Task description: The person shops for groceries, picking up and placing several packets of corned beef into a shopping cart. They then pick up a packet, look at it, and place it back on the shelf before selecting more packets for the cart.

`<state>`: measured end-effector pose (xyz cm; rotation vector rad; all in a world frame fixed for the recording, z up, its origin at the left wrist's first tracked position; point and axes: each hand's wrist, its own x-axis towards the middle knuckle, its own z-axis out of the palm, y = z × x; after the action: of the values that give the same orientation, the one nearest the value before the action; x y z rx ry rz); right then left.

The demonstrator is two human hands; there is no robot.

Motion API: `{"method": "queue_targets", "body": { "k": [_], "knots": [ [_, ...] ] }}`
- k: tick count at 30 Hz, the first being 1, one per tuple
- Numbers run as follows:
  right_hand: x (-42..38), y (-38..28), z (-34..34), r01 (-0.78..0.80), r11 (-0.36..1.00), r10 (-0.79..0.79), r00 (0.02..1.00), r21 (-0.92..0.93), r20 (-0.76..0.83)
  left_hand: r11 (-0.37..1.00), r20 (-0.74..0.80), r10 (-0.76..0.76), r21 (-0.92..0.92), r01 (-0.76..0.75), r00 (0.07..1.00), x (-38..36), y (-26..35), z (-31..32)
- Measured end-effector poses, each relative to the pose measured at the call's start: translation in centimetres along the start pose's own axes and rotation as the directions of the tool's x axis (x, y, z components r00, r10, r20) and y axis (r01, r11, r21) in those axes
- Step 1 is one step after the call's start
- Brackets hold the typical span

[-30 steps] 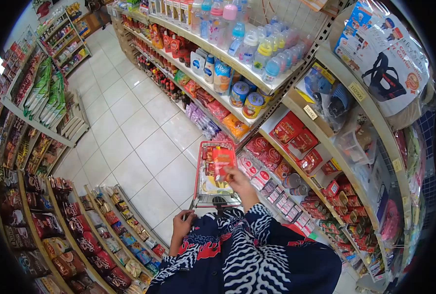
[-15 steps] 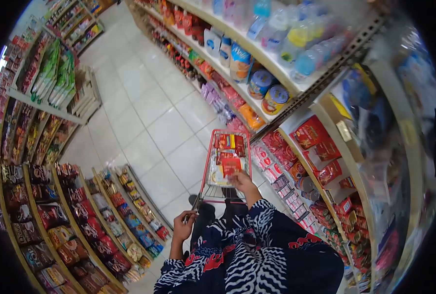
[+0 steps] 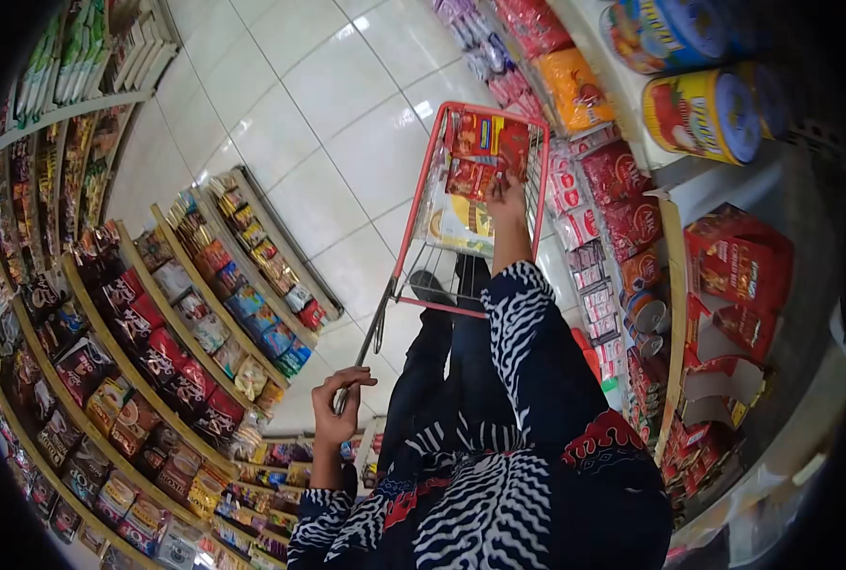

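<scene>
A red shopping basket with wire sides stands on the floor in front of my legs. In it are a yellow-and-white pack and red packets, one with a yellow panel. My right hand reaches into the basket, its fingers closed at the lower edge of a red packet on the right side. At the lower left, my left hand is curled around the basket's long dark handle, with a finger partly extended.
Shelves of coffee and snack packs curve along the left. To the right are shelves with yellow and blue cans and red boxes. White floor tiles run up the aisle between them.
My right hand has carried the red packet further into the basket, toward its far right part. The view has shifted closer to the basket and shelves. My left hand stays on the handle.
</scene>
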<state>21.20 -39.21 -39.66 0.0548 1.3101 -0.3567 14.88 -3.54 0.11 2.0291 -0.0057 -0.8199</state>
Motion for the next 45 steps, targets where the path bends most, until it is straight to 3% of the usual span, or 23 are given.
{"method": "queue_targets", "body": {
  "k": [2,7,9,10,13,15,17,20,21,23,25,27,28,29,31,33,35,38,39,41,43,45],
  "knots": [
    [1.9,0.1,-0.2,0.158,0.979,-0.124,0.963,0.13,-0.237,1.0,-0.009,-0.029,-0.002,0.029,1.0,0.0,-0.2,0.1],
    [0.4,-0.5,1.0,0.212,0.974,-0.166,0.905,0.077,-0.392,0.998,-0.034,-0.06,-0.025,0.059,0.998,0.0,0.4,0.4],
    [-0.2,-0.6,1.7,0.102,0.971,-0.188,0.884,-0.216,-0.428,0.999,-0.035,-0.044,-0.015,0.044,0.998,-0.1,0.4,0.7],
    [-0.1,-0.6,1.8,0.102,0.97,-0.191,0.884,-0.222,-0.426,1.0,-0.034,-0.029,-0.004,0.029,0.999,-0.2,0.3,0.7],
    [1.3,-1.4,1.3,0.088,0.967,-0.171,0.918,-0.237,-0.357,0.999,-0.043,-0.035,0.008,0.036,0.998,-0.6,0.4,1.4],
    [2.7,-1.8,1.2,0.123,0.989,-0.142,0.944,-0.08,-0.298,0.999,-0.046,-0.044,0.006,0.045,0.998,-0.9,0.4,1.6],
    [3.4,-2.2,0.9,0.104,0.994,-0.109,0.959,-0.035,-0.261,0.999,-0.044,-0.04,-0.001,0.04,0.998,-1.0,0.3,1.7],
    [1.6,-3.4,0.4,-0.003,0.925,-0.012,0.999,-0.379,-0.037,1.0,-0.039,-0.03,0.008,0.03,0.999,-1.1,0.4,2.0],
    [1.3,-3.6,0.1,-0.004,0.925,-0.01,0.999,-0.379,-0.034,1.0,-0.041,-0.025,0.007,0.025,0.999,-1.1,0.5,2.1],
    [0.9,-3.9,-0.3,-0.076,0.795,0.033,0.996,-0.601,-0.082,1.0,-0.047,-0.022,0.009,0.022,0.999,-1.2,0.5,2.2],
    [0.3,-3.4,-0.9,-0.024,0.79,0.029,1.0,-0.612,-0.001,1.0,-0.038,-0.015,0.019,0.015,0.999,-1.3,0.5,2.2],
    [-0.7,-3.3,-1.0,-0.005,0.659,0.107,0.99,-0.752,0.087,0.999,-0.037,-0.002,0.032,0.003,0.999,-1.3,0.6,2.3],
    [-1.7,-3.1,-0.8,-0.032,0.688,0.073,0.997,-0.725,0.025,1.0,-0.041,-0.027,0.014,0.028,0.999,-1.3,0.7,2.4],
    [-2.4,-3.0,-1.5,-0.018,0.688,0.062,0.997,-0.726,0.034,0.999,-0.044,-0.051,-0.006,0.05,0.998,-1.4,0.8,2.5],
    [-5.3,-3.1,-3.0,0.161,0.555,0.071,0.968,-0.816,0.239,0.998,-0.054,-0.065,-0.012,0.064,0.996,-1.7,0.7,2.4],
    [-12.3,-3.2,-2.9,0.224,0.563,0.082,0.943,-0.796,0.324,1.0,-0.044,-0.022,-0.006,0.021,0.999,-2.0,-0.1,2.4],
    [-15.9,-4.0,-4.3,0.224,0.49,0.023,0.963,-0.843,0.27,1.0,-0.034,0.01,-0.006,-0.01,0.999,-2.0,-0.1,2.3],
    [-22.8,-7.3,-4.9,0.425,0.402,-0.182,0.905,-0.811,0.384,0.999,-0.024,0.043,-0.03,-0.044,0.999,-2.3,-0.5,2.3],
    [-23.8,-8.5,-5.7,0.571,0.364,-0.31,0.819,-0.735,0.483,0.997,-0.012,0.077,0.011,-0.077,0.997,-2.2,-0.4,2.2],
    [-30.3,-12.3,-4.7,0.82,0.016,-0.536,0.49,-0.572,0.688,0.994,-0.006,0.107,-0.006,-0.107,0.994,-2.2,-0.8,2.3],
    [-37.0,-16.1,-3.1,0.834,-0.248,-0.698,0.2,-0.493,0.688,0.989,0.005,0.148,-0.012,-0.148,0.989,-2.2,-1.0,2.4],
    [-42.1,-20.9,-2.3,0.57,-0.709,-0.644,-0.284,-0.415,0.711,0.993,0.015,0.117,-0.034,-0.117,0.993,-2.3,-0.6,2.3]
  ]
}}
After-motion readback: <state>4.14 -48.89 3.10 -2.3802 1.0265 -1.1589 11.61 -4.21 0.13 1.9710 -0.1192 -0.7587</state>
